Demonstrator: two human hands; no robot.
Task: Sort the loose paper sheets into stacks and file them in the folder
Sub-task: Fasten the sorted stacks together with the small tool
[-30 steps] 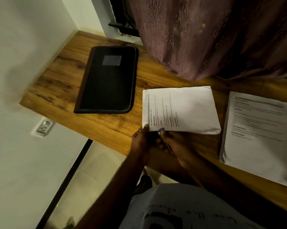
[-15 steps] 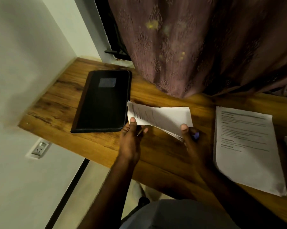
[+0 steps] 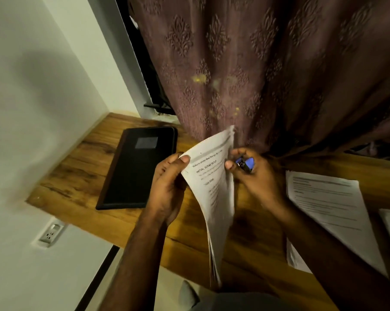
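Over the wooden desk (image 3: 245,239), my left hand (image 3: 167,187) pinches the upper edge of a printed sheaf of papers (image 3: 214,194), lifted nearly on edge. My right hand (image 3: 254,176) curls around a small blue-and-black object (image 3: 245,163), thumb touching the sheaf. The closed black folder (image 3: 138,167) lies left; another paper stack (image 3: 328,205) lies right.

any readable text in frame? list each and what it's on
Held sheets, in the left hand:
"Return Under-Bed Storage", rest of line blurred
"INITIAL SCENE SETUP"
"ASK GOAL", first letter apparently cut off
Body lines: too small to read

Paper stack on the table: all blurred
Folder label patch: no text legible
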